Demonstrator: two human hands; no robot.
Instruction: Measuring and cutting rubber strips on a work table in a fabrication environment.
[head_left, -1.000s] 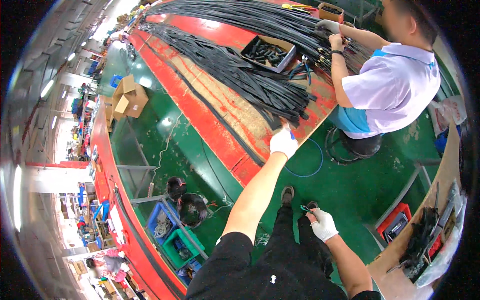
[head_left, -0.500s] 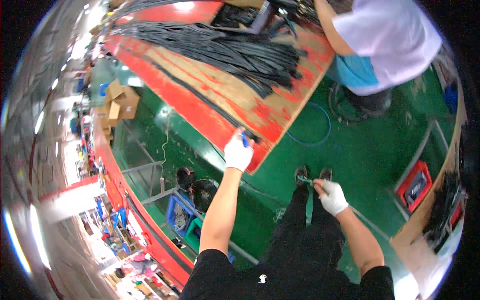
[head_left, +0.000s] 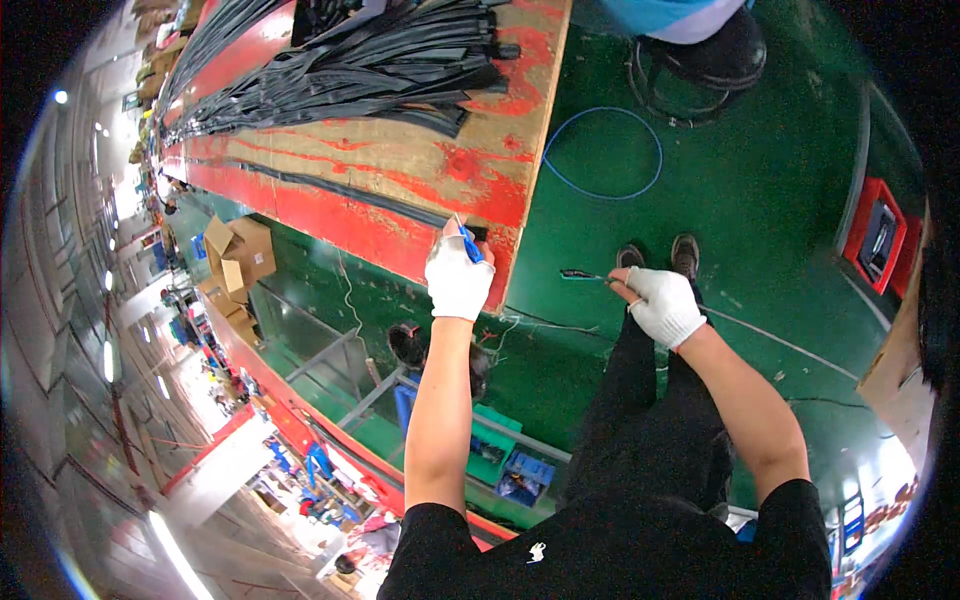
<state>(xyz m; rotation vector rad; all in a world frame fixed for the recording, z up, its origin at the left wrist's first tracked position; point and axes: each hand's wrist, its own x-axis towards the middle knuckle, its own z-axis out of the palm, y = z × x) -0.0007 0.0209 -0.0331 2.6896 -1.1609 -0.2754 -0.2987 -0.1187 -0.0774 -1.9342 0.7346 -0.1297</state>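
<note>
My left hand [head_left: 460, 285], in a white fingerless-tipped glove, rests at the near corner of the red, worn wooden table [head_left: 310, 220]. Its fingers close round a blue-handled tool [head_left: 470, 245] with a thin tip; the exact kind is unclear. Beside these fingers lies the end of a long black strip [head_left: 350, 192], stretched along the table edge; whether the fingers also grip it is hidden. Over the floor, my right hand [head_left: 662, 303], gloved likewise, pinches a slim rod-like thing [head_left: 582, 275], dark with a greenish part, pointing left.
A large bundle of black strips [head_left: 350, 85] covers the table's far part. Behind the table corner, a blue hose loop [head_left: 658, 160] lies on the green floor near a black stool [head_left: 715, 65] with a seated person. Cardboard boxes [head_left: 240, 255] stand at left, a red bin [head_left: 872, 235] at right.
The view has turned and shifted, so the table sits farther left and the seated person is mostly out of sight. Both hands keep their holds; the right one's slim thing now points straight left.
</note>
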